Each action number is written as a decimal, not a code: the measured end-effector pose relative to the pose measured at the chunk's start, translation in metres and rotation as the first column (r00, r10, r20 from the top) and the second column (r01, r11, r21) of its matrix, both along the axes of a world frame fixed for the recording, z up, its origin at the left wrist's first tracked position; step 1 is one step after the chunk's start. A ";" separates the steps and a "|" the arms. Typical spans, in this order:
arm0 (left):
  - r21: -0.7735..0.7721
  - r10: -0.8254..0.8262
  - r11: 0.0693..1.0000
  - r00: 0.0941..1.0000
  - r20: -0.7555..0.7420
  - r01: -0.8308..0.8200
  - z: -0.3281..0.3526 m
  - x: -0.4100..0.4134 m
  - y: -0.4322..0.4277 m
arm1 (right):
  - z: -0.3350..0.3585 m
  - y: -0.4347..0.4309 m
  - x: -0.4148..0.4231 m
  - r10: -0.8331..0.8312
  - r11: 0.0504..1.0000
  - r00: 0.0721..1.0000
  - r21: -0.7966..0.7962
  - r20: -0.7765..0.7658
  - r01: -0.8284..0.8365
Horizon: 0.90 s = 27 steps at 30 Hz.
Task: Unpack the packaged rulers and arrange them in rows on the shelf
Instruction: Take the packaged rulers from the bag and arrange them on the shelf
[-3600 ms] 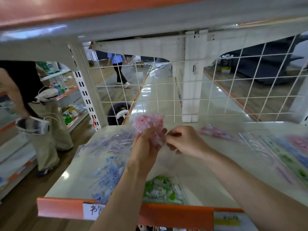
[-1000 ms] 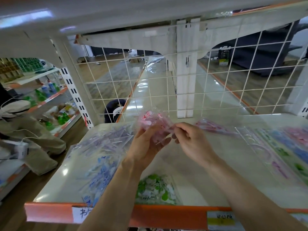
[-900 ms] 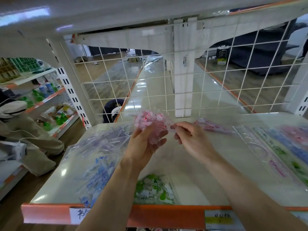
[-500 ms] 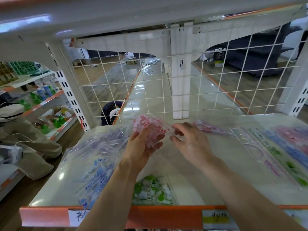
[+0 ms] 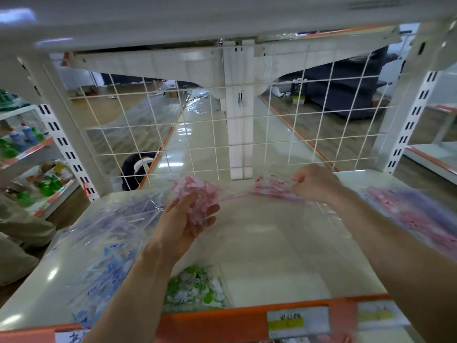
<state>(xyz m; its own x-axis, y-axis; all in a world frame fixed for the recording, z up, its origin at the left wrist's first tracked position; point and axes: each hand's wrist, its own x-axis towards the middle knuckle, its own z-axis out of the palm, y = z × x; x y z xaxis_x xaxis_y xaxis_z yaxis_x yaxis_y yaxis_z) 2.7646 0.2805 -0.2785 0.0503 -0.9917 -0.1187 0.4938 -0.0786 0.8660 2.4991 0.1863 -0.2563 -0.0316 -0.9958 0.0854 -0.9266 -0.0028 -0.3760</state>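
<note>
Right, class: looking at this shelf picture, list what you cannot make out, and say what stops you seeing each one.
Head view throughout.
1. Print on the pink pack in the left hand: motion blur and crinkled film.
2. The pink strip the right hand pinches: ruler or wrapper, blurred, its end hidden inside the grip.
3. The rulers at right: smeared, cut off by the frame edge.
4. The price label: writing too blurred.

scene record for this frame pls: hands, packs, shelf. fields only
left grip: holds pink-printed clear plastic pack
right grip: pinches pink-printed clear strip stretched right of that pack
shelf left: pile of blue-printed clear packs
shelf front: green-printed clear pack
shelf right: blurred pink and purple rulers
back: white wire grid
</note>
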 end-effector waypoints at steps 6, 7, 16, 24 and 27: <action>-0.002 -0.032 0.999 0.999 0.002 0.032 0.004 -0.001 0.002 | -0.002 -0.004 0.005 0.088 0.989 0.986 0.128 -0.139 -0.070; -0.007 -0.035 0.999 0.999 0.008 0.036 0.005 -0.001 0.004 | 0.002 0.000 0.010 0.112 0.992 0.981 0.082 -0.156 -0.100; -0.056 -0.049 0.997 0.995 0.092 0.055 0.009 -0.006 0.009 | 0.048 0.046 0.109 0.512 0.859 0.763 -0.203 0.395 -0.471; -0.063 -0.040 0.997 0.990 0.135 0.049 0.009 -0.005 0.009 | 0.046 0.031 0.120 0.488 0.855 0.638 -0.181 0.596 -0.485; -0.055 -0.002 0.998 0.995 0.099 0.007 0.009 -0.003 0.007 | 0.051 0.029 0.111 0.467 0.860 0.648 -0.140 0.602 -0.490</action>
